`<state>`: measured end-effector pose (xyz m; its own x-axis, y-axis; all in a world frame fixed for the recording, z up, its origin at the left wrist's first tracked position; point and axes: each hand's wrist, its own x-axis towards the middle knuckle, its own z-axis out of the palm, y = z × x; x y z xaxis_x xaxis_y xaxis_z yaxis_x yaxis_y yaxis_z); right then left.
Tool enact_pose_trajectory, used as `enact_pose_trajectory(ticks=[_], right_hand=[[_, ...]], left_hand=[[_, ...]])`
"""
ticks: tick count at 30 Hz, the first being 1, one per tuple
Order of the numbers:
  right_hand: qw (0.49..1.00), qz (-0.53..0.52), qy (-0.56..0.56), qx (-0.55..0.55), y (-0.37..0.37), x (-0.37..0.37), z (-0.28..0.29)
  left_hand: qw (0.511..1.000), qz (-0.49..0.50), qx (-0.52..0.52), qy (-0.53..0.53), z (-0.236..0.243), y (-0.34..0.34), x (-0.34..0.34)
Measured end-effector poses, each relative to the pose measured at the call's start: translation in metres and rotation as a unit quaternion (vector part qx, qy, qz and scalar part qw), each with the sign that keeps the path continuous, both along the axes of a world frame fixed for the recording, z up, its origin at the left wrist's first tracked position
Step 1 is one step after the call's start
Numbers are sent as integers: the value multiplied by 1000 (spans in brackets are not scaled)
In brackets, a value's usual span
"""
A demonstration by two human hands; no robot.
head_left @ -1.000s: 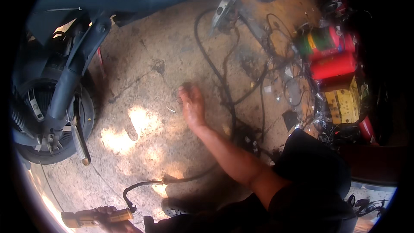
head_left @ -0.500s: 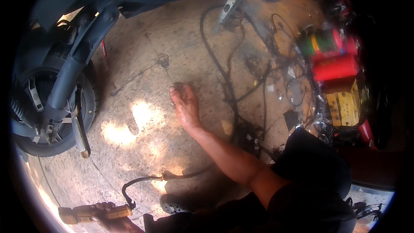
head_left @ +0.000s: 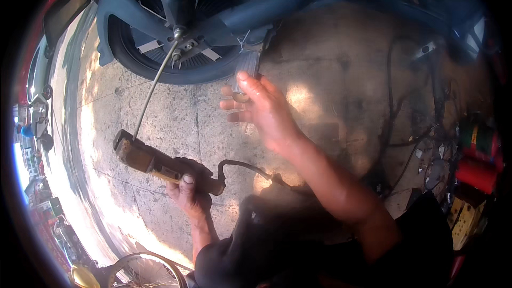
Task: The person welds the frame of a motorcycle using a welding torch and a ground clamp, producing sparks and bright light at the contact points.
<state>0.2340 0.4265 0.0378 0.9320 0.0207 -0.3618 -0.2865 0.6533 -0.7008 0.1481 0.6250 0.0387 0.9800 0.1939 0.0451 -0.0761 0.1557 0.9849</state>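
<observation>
I see floor (head_left: pixel 168 109) between the upper-left wheel (head_left: pixel 151 47) and the power tool (head_left: pixel 165 169), left of centre, gripped by the left hand (head_left: pixel 193 198); the right hand (head_left: pixel 273 116) curls mid-frame, whether grasping I can't tell.

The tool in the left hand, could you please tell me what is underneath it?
Concrete floor shows below the tool, past its edges; the left hand grips it. Whatever lies directly beneath its body is covered.

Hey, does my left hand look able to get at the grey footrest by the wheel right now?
Probably not: the left hand is wrapped around the yellow-brown corded tool, and the right hand overlaps the lower end of the grey footrest in this view.
</observation>
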Motion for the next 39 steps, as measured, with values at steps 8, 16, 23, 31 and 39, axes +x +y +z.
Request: enact_pose_trajectory(ticks=[8,16,23,31,39], right_hand=[[993,-4,61,-103,-27,-2,29],[986,7,48,-162,-29,-1,31],[983,5,36,-179,-29,-1,26],[983,10,26,-180,-29,0,27],[984,13,29,-174,-28,1,28]], left_hand=[[994,-95,43,33,12,1,0],[984,-122,107,72,12,2,1],[975,-102,196,30,1,-3,6],[979,-93,181,18,5,-12,7],[979,-92,181,26,9,-14,8]])
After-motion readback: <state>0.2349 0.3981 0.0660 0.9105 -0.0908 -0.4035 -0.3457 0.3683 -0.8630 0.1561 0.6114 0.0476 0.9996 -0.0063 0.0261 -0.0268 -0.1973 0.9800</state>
